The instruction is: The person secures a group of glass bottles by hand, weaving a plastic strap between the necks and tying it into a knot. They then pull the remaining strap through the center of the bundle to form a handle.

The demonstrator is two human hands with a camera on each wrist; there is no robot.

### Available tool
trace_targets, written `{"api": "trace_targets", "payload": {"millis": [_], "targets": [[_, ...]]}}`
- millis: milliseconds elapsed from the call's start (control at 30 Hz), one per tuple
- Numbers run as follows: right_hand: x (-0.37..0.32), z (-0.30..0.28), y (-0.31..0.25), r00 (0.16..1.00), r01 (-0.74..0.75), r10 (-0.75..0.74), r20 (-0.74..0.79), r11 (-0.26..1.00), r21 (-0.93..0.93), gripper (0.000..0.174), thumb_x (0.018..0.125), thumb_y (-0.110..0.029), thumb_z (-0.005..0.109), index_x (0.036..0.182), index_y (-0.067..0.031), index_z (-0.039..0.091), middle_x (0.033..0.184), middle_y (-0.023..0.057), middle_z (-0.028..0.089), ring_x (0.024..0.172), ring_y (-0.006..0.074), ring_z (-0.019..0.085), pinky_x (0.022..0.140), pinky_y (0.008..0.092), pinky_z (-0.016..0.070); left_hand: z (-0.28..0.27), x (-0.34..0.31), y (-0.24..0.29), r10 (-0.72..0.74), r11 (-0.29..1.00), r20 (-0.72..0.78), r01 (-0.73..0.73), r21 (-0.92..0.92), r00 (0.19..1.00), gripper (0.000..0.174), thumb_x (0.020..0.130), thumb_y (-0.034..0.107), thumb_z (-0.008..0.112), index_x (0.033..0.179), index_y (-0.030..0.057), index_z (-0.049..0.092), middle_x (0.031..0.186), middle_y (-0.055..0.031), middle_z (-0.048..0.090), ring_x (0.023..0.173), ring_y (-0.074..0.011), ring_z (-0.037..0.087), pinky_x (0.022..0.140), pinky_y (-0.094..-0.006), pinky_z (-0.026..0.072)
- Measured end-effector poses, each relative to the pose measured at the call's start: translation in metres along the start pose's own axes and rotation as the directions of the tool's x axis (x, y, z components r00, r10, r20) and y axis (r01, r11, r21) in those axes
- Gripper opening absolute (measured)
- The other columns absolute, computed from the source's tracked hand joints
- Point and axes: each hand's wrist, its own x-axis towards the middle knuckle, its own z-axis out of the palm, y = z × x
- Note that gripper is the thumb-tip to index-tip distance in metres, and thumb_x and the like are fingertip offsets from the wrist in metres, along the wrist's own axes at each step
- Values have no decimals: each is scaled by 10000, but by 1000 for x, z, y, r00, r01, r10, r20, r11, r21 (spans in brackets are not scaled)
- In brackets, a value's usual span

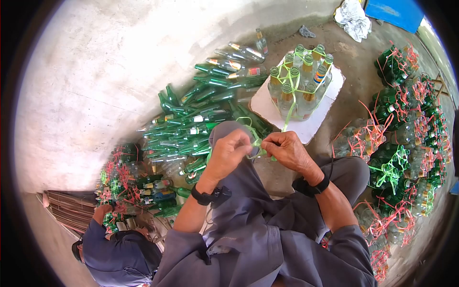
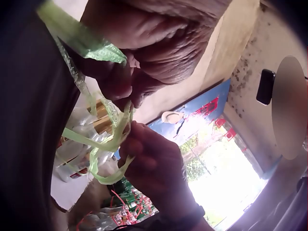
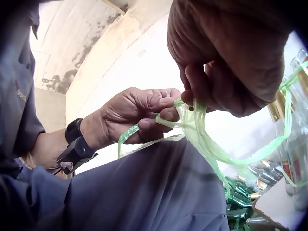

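Both hands meet over the lap, fingertips close together on a light green plastic strap [image 3: 211, 147]. My left hand [image 1: 231, 152] pinches the strap between thumb and fingers, with a loop hanging below it. The right hand [image 1: 289, 151] pinches another part of the same strap, its thumb and forefinger curled in. From there the strap runs to a bundle of clear glass bottles [image 1: 306, 91], standing upright and laced round their necks with green strap. Beneath the bundle lies a white board [image 1: 321, 120].
Loose green bottles [image 1: 191, 126] lie heaped along the wall at the left. Bundles of bottles tied with red strap [image 1: 416, 143] stand at the right. Another person [image 1: 119, 256] is at the lower left. A blue panel [image 1: 394, 13] is at the top right.
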Motion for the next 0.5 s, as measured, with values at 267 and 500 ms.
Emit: {"api": "trace_targets", "payload": {"millis": [267, 500], "targets": [[1, -5, 1, 997, -59, 59, -49, 998, 8, 221, 948, -181, 650, 911, 17, 742, 689, -5, 670, 611, 40, 517, 557, 239, 419, -18, -3, 7, -156, 953, 66, 167, -254, 986, 103, 907, 105, 685, 935, 78, 590, 743, -6, 627, 572, -37, 483, 504, -185, 346], [2, -7, 0, 998, -57, 56, -36, 998, -17, 233, 963, -198, 647, 926, 12, 743, 704, -11, 673, 594, 34, 505, 539, 231, 409, -26, -6, 10, -102, 970, 63, 114, -215, 993, 122, 919, 137, 693, 972, 57, 618, 742, -8, 628, 581, -25, 478, 523, -181, 335]]}}
